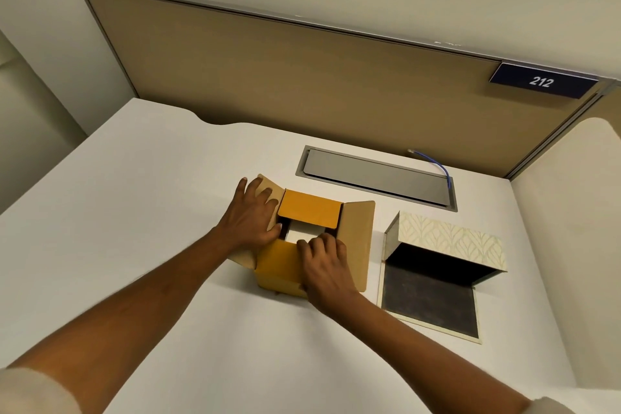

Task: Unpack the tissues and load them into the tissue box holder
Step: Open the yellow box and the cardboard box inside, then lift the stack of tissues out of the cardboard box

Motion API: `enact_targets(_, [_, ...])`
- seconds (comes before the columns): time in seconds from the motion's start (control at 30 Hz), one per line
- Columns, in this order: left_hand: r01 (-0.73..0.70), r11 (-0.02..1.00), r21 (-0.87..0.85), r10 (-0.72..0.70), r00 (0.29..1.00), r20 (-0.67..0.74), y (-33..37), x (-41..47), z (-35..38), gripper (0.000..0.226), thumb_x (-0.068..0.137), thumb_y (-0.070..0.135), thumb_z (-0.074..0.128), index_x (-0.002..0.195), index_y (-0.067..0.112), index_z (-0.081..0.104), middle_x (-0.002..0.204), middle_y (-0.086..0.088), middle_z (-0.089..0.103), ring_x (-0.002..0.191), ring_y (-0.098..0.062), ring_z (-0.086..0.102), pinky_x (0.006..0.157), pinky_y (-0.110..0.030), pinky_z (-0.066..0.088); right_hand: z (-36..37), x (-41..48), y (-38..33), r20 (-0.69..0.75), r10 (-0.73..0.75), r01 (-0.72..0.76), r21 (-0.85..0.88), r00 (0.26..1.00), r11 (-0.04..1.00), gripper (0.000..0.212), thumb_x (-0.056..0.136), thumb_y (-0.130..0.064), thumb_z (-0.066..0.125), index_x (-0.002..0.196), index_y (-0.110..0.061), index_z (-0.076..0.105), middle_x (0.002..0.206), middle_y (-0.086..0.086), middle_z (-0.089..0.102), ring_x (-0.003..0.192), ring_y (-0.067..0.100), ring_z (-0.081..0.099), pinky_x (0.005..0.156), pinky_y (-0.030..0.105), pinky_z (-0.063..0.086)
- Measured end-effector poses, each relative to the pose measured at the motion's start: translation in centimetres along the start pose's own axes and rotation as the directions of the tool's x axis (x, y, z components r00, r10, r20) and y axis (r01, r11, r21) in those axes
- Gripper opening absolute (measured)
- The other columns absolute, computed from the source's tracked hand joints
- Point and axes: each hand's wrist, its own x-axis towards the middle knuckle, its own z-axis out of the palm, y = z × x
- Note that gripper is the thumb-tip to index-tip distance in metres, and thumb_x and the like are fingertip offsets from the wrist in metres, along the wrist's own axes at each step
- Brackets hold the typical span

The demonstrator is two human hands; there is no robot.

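A yellow-brown cardboard box (309, 212) stands on the white desk with its flaps folded outward. White tissues (304, 232) show inside the opening. My left hand (250, 218) presses flat on the left flap, thumb at the opening's edge. My right hand (324, 260) rests on the near flap with its fingers curled at the opening, touching the tissues' near edge. To the right lies the tissue box holder (450, 242), cream with a leaf pattern, lying open with a dark interior and its dark-lined lid flat on the desk.
A grey cable hatch (376, 178) is set into the white desk (151, 212) behind the box, with a blue cable (443, 170) coming out at its right end. A tan partition (302, 70) with a "212" sign (541, 81) closes the back.
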Motion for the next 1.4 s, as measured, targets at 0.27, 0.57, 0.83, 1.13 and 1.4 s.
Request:
enact_targets(0.27, [0.074,0.975,-0.208,-0.089,0.994,-0.066,-1.0,-0.6,0.2,0.081,0.082,0.068,0.021,0.125,0.011,0.059,0.144,-0.015,0.048,0.138,-0.036,0.031,0.114,-0.057,0.014,-0.1,-4.7,-1.7,-0.246,-0.298,0.302,-0.021,0.922,0.953,0.041,0.095,-0.046,0.043,0.081,-0.019,0.07,0.074,-0.001,0.068,0.093,0.021,0.059,0.088,0.04,0.037])
enact_targets(0.57, [0.092,0.992,-0.082,-0.095,0.995,-0.031,0.3,-1.4,0.8,0.077,0.087,0.063,0.036,0.138,0.005,0.043,0.153,-0.022,0.032,0.143,-0.039,0.021,0.116,-0.058,0.005,-1.8,1.2,-0.8,0.041,-0.197,0.178,0.278,0.979,0.944,0.044,0.1,-0.04,0.039,0.096,-0.009,0.069,0.085,0.014,0.069,0.08,0.029,0.061,0.074,0.037,0.047])
enact_targets(0.83, [0.129,0.992,-0.001,-0.129,0.992,0.017,1.9,-1.4,1.6,0.086,0.086,0.063,0.031,0.147,0.003,0.025,0.157,-0.027,0.018,0.144,-0.046,0.009,0.114,-0.063,0.001,-1.7,7.2,2.1,0.322,0.027,-0.115,0.256,0.946,0.96,0.031,0.095,-0.029,0.052,0.108,-0.002,0.057,0.104,0.017,0.064,0.088,0.03,0.06,0.072,0.035,0.048])
enact_targets(1.13, [0.087,0.996,0.031,-0.089,0.993,0.08,2.0,-2.0,3.5,0.086,0.089,0.063,0.024,0.15,0.003,0.012,0.158,-0.028,0.007,0.144,-0.048,0.001,0.113,-0.063,-0.006,-2.8,8.4,3.1,0.228,-0.01,-0.052,0.262,0.974,0.964,0.03,0.093,-0.036,0.056,0.092,-0.006,0.059,0.081,0.007,0.061,0.075,0.023,0.06,0.065,0.031,0.044])
enact_targets(1.4, [0.091,0.995,0.035,-0.093,0.994,0.063,1.8,-2.7,3.9,0.088,0.087,0.065,0.02,0.148,0.001,0.023,0.156,-0.03,0.016,0.144,-0.05,0.004,0.113,-0.064,-0.002,-3.2,12.7,6.6,0.097,0.128,-0.149,0.259,0.987,0.954,0.043,0.09,-0.039,0.055,0.115,-0.004,0.056,0.104,0.014,0.064,0.106,0.031,0.056,0.109,0.048,0.03])
